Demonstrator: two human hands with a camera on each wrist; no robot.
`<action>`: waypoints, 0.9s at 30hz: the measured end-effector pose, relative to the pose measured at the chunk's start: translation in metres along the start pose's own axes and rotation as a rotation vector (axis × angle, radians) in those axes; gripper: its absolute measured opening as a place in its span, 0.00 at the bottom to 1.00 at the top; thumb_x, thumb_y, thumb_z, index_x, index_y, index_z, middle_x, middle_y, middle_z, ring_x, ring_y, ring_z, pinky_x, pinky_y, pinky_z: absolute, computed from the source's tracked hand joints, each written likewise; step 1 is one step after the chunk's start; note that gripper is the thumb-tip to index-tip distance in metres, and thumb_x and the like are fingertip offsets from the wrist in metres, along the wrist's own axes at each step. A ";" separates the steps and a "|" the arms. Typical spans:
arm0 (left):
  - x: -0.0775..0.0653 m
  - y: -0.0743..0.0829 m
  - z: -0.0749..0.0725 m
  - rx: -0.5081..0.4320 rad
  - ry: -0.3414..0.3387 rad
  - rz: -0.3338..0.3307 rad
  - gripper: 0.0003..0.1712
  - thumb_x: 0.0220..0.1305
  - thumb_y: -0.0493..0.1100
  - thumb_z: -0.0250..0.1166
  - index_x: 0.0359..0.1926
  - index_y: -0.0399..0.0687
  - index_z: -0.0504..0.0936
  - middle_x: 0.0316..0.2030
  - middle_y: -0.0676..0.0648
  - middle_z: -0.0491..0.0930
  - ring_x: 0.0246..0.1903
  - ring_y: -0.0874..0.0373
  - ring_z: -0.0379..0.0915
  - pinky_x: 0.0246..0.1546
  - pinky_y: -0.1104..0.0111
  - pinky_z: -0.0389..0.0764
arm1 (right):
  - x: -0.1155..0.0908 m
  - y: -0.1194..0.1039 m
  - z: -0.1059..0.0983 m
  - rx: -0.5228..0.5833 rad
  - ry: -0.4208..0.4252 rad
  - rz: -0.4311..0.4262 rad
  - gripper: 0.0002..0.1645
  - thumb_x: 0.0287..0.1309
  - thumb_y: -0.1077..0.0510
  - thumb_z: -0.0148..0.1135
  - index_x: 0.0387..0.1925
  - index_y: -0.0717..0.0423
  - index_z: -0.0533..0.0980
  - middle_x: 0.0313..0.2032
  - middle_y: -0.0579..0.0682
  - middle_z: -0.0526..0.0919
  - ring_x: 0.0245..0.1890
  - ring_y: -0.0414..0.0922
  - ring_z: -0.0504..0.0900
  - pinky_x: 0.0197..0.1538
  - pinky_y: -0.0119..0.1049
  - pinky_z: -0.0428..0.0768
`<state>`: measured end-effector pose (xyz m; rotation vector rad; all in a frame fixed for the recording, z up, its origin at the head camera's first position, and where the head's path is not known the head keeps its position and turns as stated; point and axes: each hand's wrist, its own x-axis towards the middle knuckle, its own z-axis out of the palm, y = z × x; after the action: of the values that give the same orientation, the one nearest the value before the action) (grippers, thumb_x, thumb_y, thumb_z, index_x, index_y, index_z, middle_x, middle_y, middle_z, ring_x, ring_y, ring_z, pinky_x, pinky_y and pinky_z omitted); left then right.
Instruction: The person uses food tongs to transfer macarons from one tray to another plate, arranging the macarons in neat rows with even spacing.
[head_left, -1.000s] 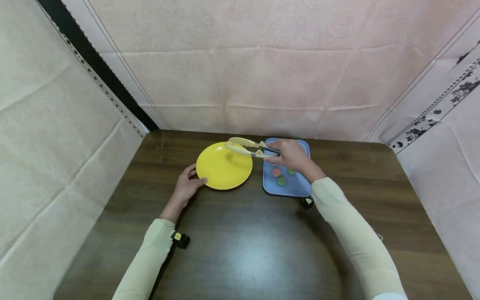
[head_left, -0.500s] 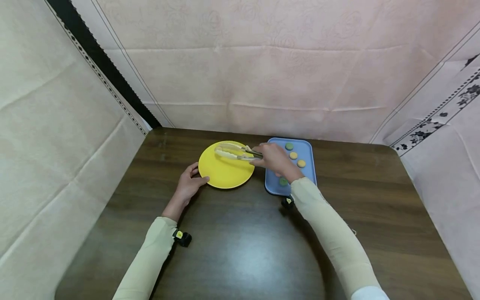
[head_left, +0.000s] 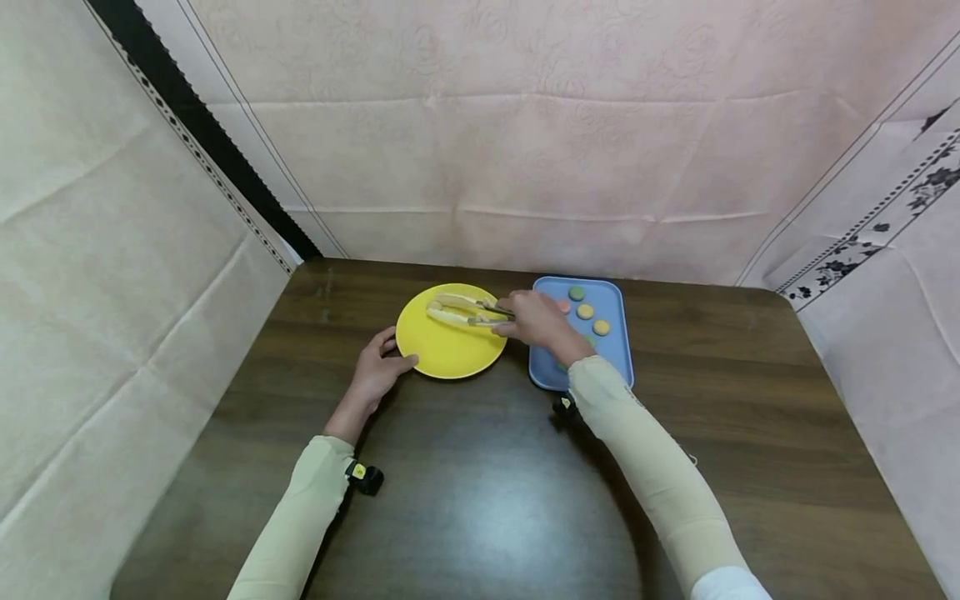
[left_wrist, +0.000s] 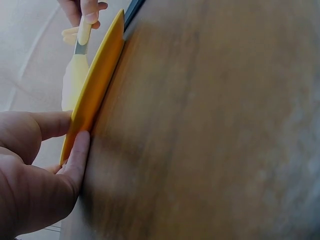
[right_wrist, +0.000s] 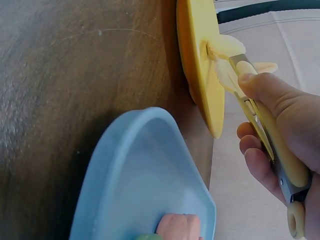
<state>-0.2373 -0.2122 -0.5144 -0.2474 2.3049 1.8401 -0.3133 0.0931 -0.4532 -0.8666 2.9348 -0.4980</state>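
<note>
A round yellow plate [head_left: 450, 357] lies on the table. My left hand [head_left: 375, 368] pinches its near-left rim, thumb on the upper side and fingers at the underside in the left wrist view. My right hand [head_left: 534, 318] grips the metal middle and cream handles of a pair of tongs [right_wrist: 282, 150]. The pale tong heads [right_wrist: 227, 47] are close over the plate's face, apart from each other in the head view; I cannot tell whether anything is between them. Just right of the plate is a blue tray [head_left: 553, 288], partly hidden by the right hand and wrist.
On the tray lie several small round macaron-like pieces, among them a green one [head_left: 576, 293], yellow ones [head_left: 601, 327] and a pink one [right_wrist: 172, 227]. A patterned pale cloth [head_left: 480, 167] hangs behind the dark wooden table [head_left: 465, 500].
My right hand has moved left from over the tray, bringing the tongs farther over the plate and lower. More of the tray's pieces show. The left hand stays at the rim.
</note>
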 end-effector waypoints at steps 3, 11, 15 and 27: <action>0.000 -0.001 0.000 -0.002 -0.002 0.000 0.48 0.68 0.41 0.70 0.81 0.48 0.53 0.72 0.38 0.62 0.61 0.43 0.73 0.63 0.52 0.73 | 0.000 0.001 0.002 0.009 0.001 0.001 0.32 0.63 0.43 0.70 0.61 0.58 0.81 0.43 0.54 0.86 0.35 0.46 0.80 0.38 0.41 0.79; -0.001 0.000 0.000 0.001 0.001 -0.001 0.48 0.68 0.41 0.70 0.81 0.48 0.53 0.72 0.38 0.63 0.61 0.43 0.74 0.62 0.52 0.74 | -0.012 0.004 -0.010 0.012 0.047 0.043 0.34 0.61 0.40 0.71 0.62 0.56 0.81 0.47 0.54 0.86 0.40 0.49 0.82 0.36 0.45 0.80; 0.000 0.001 0.001 0.001 0.001 0.003 0.49 0.67 0.40 0.70 0.81 0.47 0.52 0.72 0.37 0.63 0.61 0.43 0.74 0.62 0.53 0.74 | -0.027 0.009 -0.024 0.028 0.086 0.026 0.34 0.61 0.42 0.71 0.61 0.58 0.80 0.43 0.56 0.86 0.36 0.49 0.83 0.40 0.46 0.82; 0.001 0.001 0.001 0.007 0.005 0.008 0.48 0.67 0.40 0.70 0.81 0.47 0.53 0.70 0.37 0.64 0.59 0.44 0.74 0.59 0.56 0.76 | -0.090 0.025 -0.064 0.012 0.241 -0.030 0.18 0.58 0.46 0.76 0.41 0.54 0.84 0.24 0.46 0.75 0.25 0.44 0.71 0.30 0.40 0.70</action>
<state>-0.2385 -0.2113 -0.5139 -0.2418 2.3184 1.8371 -0.2587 0.1799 -0.4053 -0.9099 3.1331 -0.6661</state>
